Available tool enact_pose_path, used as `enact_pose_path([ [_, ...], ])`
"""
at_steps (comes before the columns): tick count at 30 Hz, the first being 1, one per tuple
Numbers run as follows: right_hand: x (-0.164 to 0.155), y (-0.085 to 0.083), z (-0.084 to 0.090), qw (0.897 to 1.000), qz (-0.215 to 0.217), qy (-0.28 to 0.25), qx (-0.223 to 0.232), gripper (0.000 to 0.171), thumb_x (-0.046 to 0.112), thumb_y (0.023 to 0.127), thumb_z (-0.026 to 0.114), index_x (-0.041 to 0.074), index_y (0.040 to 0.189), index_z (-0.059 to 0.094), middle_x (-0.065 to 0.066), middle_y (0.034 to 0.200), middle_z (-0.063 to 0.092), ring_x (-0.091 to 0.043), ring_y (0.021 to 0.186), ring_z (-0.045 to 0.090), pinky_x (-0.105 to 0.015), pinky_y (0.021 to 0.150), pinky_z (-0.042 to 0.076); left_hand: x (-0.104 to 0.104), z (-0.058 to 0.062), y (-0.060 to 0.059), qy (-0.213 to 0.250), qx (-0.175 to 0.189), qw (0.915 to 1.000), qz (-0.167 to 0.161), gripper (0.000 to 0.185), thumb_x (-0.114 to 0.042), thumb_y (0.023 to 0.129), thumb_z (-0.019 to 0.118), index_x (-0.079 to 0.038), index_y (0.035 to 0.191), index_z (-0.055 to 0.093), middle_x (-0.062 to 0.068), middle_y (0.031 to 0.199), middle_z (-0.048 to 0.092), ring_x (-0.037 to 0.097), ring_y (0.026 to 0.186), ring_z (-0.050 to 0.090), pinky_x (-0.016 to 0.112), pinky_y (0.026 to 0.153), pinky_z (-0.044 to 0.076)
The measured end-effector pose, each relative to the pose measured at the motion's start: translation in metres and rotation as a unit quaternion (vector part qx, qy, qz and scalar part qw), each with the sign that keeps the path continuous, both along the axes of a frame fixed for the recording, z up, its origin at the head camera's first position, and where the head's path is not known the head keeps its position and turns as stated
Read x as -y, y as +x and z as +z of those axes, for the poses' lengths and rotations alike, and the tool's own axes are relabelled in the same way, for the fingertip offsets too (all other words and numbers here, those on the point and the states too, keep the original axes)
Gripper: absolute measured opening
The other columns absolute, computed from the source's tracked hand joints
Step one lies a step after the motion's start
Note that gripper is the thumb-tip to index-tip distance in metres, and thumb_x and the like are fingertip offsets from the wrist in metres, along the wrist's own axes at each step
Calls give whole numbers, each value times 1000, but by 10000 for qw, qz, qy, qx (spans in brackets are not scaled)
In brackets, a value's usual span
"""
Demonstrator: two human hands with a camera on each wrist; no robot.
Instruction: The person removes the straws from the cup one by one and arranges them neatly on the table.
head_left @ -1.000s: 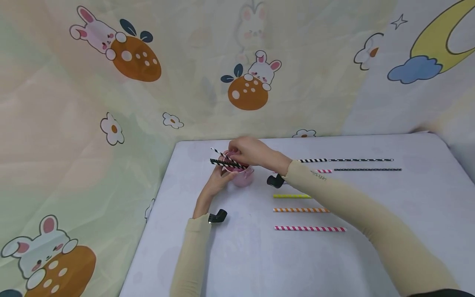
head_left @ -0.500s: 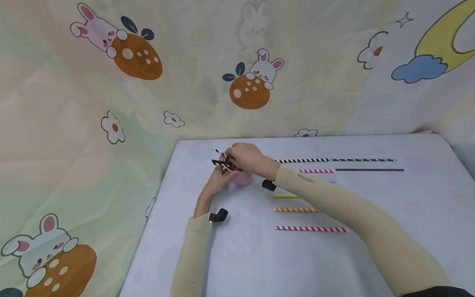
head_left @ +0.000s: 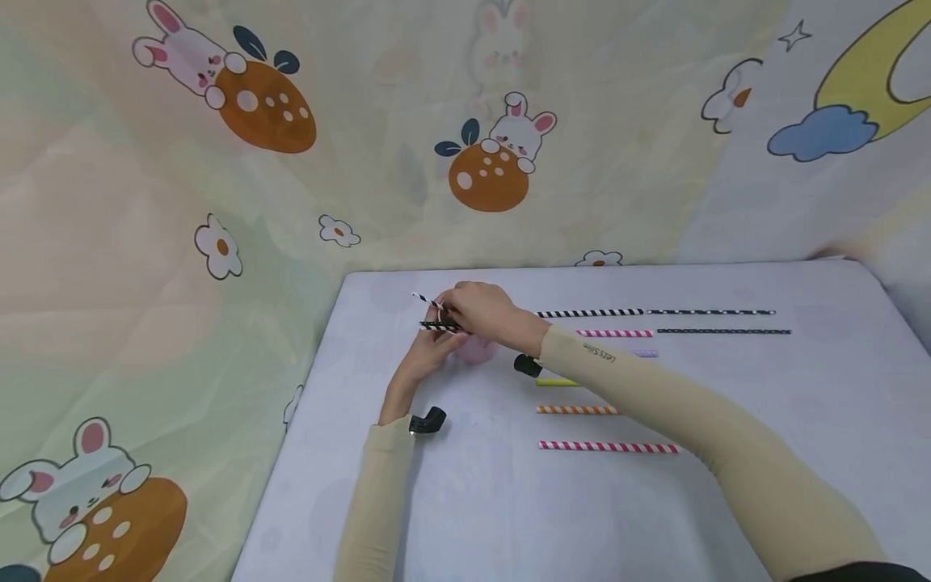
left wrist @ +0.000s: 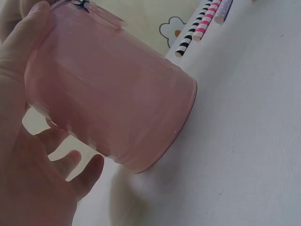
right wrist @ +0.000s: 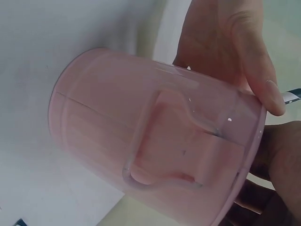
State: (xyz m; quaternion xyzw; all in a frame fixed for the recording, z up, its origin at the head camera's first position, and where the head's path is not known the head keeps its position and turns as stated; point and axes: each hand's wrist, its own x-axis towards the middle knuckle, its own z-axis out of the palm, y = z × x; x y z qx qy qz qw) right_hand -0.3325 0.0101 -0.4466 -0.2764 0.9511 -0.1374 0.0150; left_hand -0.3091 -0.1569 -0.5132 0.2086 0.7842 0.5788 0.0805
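A pink cup (head_left: 476, 351) with a wire loop on its side leans over near the back of the table. My left hand (head_left: 427, 354) grips it near the rim; in the left wrist view the thumb lies along the cup (left wrist: 108, 84). Dark striped straws (head_left: 434, 326) stick out leftward from the mouth, and a thinner black-and-white straw (head_left: 422, 299) slants above them. Over the mouth, my right hand (head_left: 490, 311) holds the straws with bent fingers, the fingertips largely hidden. In the right wrist view, one striped straw (right wrist: 292, 95) shows past the left thumb.
Right of the cup lie separate straws: black-striped (head_left: 592, 313), dotted black (head_left: 713, 312), dark (head_left: 723, 331), pink-striped (head_left: 618, 333), purple (head_left: 646, 353), yellow (head_left: 556, 382), orange-striped (head_left: 578, 410) and red-striped (head_left: 607, 447). My right forearm crosses above some. A printed cloth (head_left: 385, 162) hangs behind the table.
My right hand has come down and turned over the cup mouth, covering more of the straws. The dark straw ends have shifted slightly right and down. The left hand stays in place.
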Motion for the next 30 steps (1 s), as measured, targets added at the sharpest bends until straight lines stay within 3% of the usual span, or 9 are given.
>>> enact_pose_path([
  [6,0,0,0,10000,4,-44,-27,24,22,102,59,19,122,72,-3,105,70,-17,93,66,-36,76,59,-1,3,1,-52,-50,10000,-42,65,-1,94,65,3,150,32,27,139,53,28,126,51,52,115,38],
  [15,-4,4,17,9990,82,-285,-341,15,23,101,59,20,96,72,2,89,63,-14,80,60,-33,63,53,0,1,0,39,11,9999,-93,73,-4,95,65,-3,154,23,26,145,49,33,137,46,54,119,33],
  [18,-7,6,24,9979,158,-377,-497,15,24,101,59,21,98,73,2,92,65,-14,81,62,-35,64,54,1,-1,0,86,-4,9999,-92,71,-3,95,66,-5,153,25,26,142,51,34,135,47,54,119,34],
  [30,-21,23,69,9883,536,-1114,-897,17,26,99,65,17,109,74,0,101,69,-16,89,68,-33,76,59,0,3,2,69,34,9999,-92,77,-3,95,65,-8,158,21,23,154,41,39,144,38,57,120,31],
])
